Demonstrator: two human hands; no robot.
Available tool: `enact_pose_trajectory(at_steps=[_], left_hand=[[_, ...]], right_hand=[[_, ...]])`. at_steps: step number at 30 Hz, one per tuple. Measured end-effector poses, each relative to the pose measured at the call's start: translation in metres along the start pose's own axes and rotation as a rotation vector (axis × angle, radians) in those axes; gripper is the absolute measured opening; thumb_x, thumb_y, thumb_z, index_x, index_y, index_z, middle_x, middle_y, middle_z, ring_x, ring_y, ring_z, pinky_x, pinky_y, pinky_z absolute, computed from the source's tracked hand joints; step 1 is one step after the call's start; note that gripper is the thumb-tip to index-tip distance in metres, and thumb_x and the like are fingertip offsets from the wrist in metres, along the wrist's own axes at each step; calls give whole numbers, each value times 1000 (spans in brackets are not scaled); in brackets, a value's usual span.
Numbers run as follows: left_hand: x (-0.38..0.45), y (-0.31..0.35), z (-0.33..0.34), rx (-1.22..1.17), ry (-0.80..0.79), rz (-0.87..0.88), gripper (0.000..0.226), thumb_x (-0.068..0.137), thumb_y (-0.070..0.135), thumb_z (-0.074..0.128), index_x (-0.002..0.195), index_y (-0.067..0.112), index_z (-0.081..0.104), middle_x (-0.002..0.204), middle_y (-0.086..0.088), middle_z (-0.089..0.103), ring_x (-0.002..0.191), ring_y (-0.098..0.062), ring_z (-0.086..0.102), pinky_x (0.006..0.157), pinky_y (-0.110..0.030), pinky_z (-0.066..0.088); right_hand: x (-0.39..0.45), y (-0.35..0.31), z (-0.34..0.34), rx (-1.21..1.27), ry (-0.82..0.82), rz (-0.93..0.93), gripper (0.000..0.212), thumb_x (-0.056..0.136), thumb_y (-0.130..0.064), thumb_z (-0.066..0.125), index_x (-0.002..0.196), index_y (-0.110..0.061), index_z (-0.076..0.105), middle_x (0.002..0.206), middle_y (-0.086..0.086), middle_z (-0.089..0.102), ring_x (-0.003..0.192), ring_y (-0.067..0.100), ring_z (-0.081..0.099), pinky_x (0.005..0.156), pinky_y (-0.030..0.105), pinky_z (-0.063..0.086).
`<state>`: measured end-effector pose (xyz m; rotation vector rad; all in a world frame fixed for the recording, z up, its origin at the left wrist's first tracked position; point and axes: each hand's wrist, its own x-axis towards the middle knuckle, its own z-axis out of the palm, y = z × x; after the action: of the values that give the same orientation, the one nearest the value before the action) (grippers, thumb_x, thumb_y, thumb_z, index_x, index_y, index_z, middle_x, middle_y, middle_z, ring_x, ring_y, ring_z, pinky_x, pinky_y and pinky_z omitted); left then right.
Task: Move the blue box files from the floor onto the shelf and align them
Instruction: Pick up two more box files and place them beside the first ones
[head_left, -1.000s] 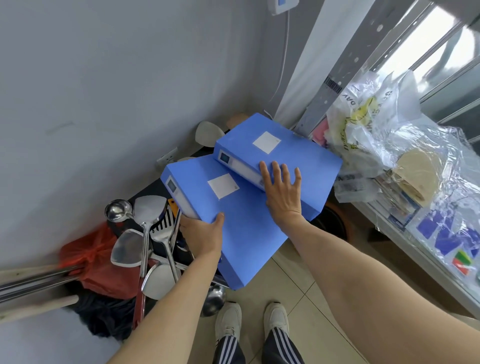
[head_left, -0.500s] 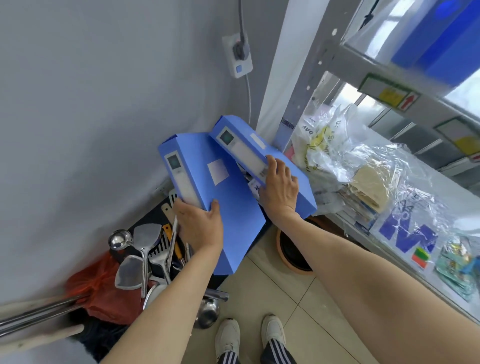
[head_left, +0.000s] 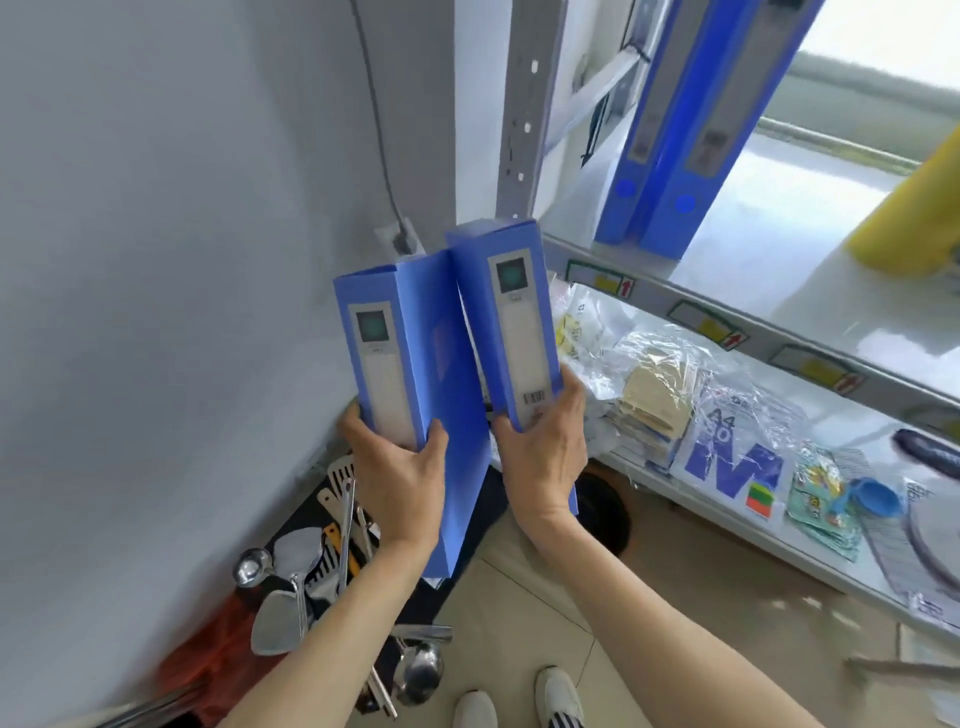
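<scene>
Shelved blue files (head_left: 675, 130) cut off at top edge, spine labels blurred — yellow object (head_left: 914, 218) cropped right.

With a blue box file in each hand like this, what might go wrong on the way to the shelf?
1. The left hand and right hand each pinch only the bottom end of a box file; either could tip.
2. The shelf post stands just behind; a file could clip it.
</scene>
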<state>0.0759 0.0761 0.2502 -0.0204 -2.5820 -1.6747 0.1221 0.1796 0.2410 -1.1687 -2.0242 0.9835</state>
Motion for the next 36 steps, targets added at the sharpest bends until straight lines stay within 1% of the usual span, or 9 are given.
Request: enact_pose_trajectory(at_steps=[2, 6, 9, 11, 14, 17, 22, 27, 36], left_hand=[[-12, 24, -11, -41, -12, 24, 64, 74, 22, 75, 123, 11, 36, 116, -10, 59, 79, -24, 64, 47, -10, 38], [-34, 63, -28, -130, -84, 102, 65, 74, 14, 78, 125, 15, 37, 116, -5, 56, 84, -9, 62, 62, -8, 50], [-48, 90, -30, -167, -163, 109, 71, 72, 18, 79, 130, 20, 37, 118, -4, 57, 97, -25, 64, 78, -41, 58], [-58, 109, -25, -177, -210, 121, 78, 67, 25, 80, 132, 22, 37, 117, -6, 58, 100, -31, 62, 82, -50, 56], [-74, 140, -11, -224, -257, 192, 76, 64, 18, 82, 126, 24, 39, 114, -4, 57, 101, -30, 59, 79, -34, 54], [-89, 178, 8, -294, -356, 255, 69, 69, 11, 80, 124, 24, 40, 113, 2, 55, 98, -20, 56, 64, -6, 48], [-101, 230, 53, -448, -449, 341, 58, 66, 37, 69, 116, 29, 41, 107, 7, 56, 97, -15, 61, 68, -3, 48], [-93, 262, 128, -484, -440, 427, 67, 66, 37, 70, 125, 26, 38, 120, 2, 54, 108, -20, 59, 83, -24, 56], [-60, 295, 241, -500, -416, 491, 71, 76, 25, 73, 134, 28, 32, 128, 14, 40, 114, -6, 47, 81, 4, 38]], right_hand=[[-8, -12, -25, 79, 55, 28, 78, 71, -21, 79, 130, -34, 30, 116, -12, 52, 98, 17, 58, 79, 45, 55], [-19, -26, -74, 197, 148, 49, 77, 70, -18, 80, 127, -38, 32, 112, -17, 50, 96, 15, 56, 78, 44, 56], [-20, -30, -111, 278, 240, 48, 77, 72, -17, 83, 130, -32, 35, 109, -25, 49, 97, 12, 54, 81, 44, 57], [-16, -31, -134, 319, 311, 35, 79, 70, -16, 85, 129, -33, 36, 105, -43, 43, 95, 0, 54, 80, 44, 57], [-7, -31, -169, 401, 426, 52, 77, 68, -12, 86, 123, -38, 38, 99, -52, 42, 95, -17, 52, 81, 37, 53], [7, -32, -199, 441, 533, 76, 78, 69, -8, 86, 124, -36, 38, 96, -49, 44, 85, -1, 52, 83, 36, 50], [53, -33, -225, 419, 673, 44, 77, 69, -13, 86, 126, -34, 38, 101, -40, 45, 96, 10, 51, 86, 44, 53], [117, -26, -226, 408, 720, -3, 76, 71, -23, 85, 127, -37, 36, 112, -23, 48, 102, 15, 54, 84, 50, 55], [232, -5, -210, 459, 662, -67, 70, 75, -30, 83, 130, -29, 40, 123, -2, 57, 109, 19, 58, 85, 46, 55]])
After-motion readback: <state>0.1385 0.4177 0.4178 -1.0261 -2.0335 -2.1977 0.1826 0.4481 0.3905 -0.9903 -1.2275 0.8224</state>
